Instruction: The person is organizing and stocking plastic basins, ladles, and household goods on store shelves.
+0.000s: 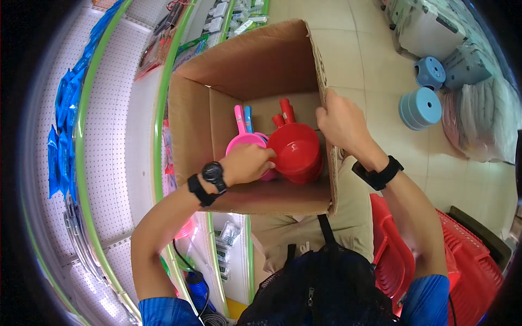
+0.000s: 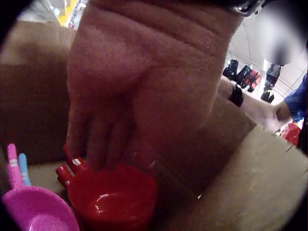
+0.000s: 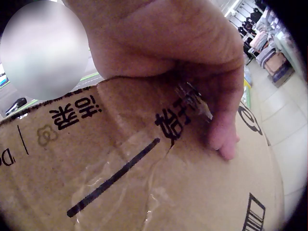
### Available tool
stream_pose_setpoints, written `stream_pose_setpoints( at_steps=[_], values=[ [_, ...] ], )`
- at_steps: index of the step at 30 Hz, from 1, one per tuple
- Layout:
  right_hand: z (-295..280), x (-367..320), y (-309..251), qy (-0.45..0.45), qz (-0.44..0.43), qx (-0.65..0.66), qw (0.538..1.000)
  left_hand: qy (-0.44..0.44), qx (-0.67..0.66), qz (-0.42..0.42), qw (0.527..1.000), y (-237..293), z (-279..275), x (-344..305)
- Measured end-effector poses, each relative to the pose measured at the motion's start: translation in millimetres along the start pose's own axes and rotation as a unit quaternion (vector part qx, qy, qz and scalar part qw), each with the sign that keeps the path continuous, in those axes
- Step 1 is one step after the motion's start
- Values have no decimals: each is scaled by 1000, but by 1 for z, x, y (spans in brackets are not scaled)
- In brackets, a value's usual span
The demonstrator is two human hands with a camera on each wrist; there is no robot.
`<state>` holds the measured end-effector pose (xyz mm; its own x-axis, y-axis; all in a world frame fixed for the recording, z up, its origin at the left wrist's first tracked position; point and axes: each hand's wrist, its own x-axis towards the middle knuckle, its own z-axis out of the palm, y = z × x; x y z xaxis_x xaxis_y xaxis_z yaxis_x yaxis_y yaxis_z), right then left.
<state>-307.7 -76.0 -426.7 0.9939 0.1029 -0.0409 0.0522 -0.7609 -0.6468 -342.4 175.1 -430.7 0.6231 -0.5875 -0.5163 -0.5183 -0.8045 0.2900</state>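
Note:
An open cardboard box (image 1: 247, 65) holds several plastic water dippers. My left hand (image 1: 247, 163) reaches inside it, and its thumb and fingertips pinch the rim of the red dipper (image 1: 296, 149). In the left wrist view the palm faces the camera, the fingers reaching down to the red dipper (image 2: 113, 197). To its left sits a pink dipper (image 1: 242, 138), its handle up beside a blue handle (image 1: 248, 119). A second red handle (image 1: 278, 120) shows behind the first. My right hand (image 1: 345, 122) grips the box's right wall, fingers bent over its printed outer side (image 3: 120, 149).
Shelves (image 1: 109, 146) with green edges and blue packets (image 1: 65, 108) run along the left. Blue stools (image 1: 420, 108) and wrapped bundles (image 1: 484, 119) stand at right on the tiled floor. Red plastic baskets (image 1: 467, 255) lie near my right elbow. A black bag (image 1: 321, 288) hangs at my front.

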Motion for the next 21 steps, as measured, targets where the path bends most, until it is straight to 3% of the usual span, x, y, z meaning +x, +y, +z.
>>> stream_pose_setpoints(
  at_steps=[2, 3, 5, 6, 7, 12, 13, 14, 15, 16, 18, 19, 21],
  values=[
    [1, 1, 2, 13, -10, -1, 1000, 79, -21, 1, 997, -2, -20, -24],
    [1, 1, 2, 13, -11, 1, 1000, 78, -20, -1, 997, -5, -28, -36],
    [-2, -1, 0, 10, -4, 7, 1000, 204, -49, -33, 977, -11, -39, -61],
    [-3, -1, 0, 10, -3, 8, 1000, 203, -48, -32, 978, -15, -39, -75],
    [-4, 0, 1, -9, 5, 10, 1000, 263, -89, -77, 958, -18, -37, -89],
    [-10, 2, -1, -3, -2, 49, 999, 445, -161, -217, 854, -44, 13, -147],
    [-17, 3, -1, -6, 14, 109, 994, 454, -165, -228, 845, -46, 25, -151],
    [-22, 3, -2, -12, 28, 168, 985, 478, -113, -231, 840, -52, 36, -154],
    [-22, 4, 2, 46, -6, 219, 975, 500, -61, -241, 829, -57, 46, -157],
    [-22, 3, 6, 97, -42, 272, 956, 512, -39, -210, 832, -59, 54, -155],
    [-62, -18, -10, 68, -72, 376, 921, 499, 17, -217, 839, -56, 66, -152],
    [-81, -31, -18, 24, -72, 464, 882, 489, 14, -239, 839, -56, 65, -151],
    [-121, -69, -53, -167, -83, 696, 693, 514, -15, -258, 818, -62, 68, -149]
  ],
)
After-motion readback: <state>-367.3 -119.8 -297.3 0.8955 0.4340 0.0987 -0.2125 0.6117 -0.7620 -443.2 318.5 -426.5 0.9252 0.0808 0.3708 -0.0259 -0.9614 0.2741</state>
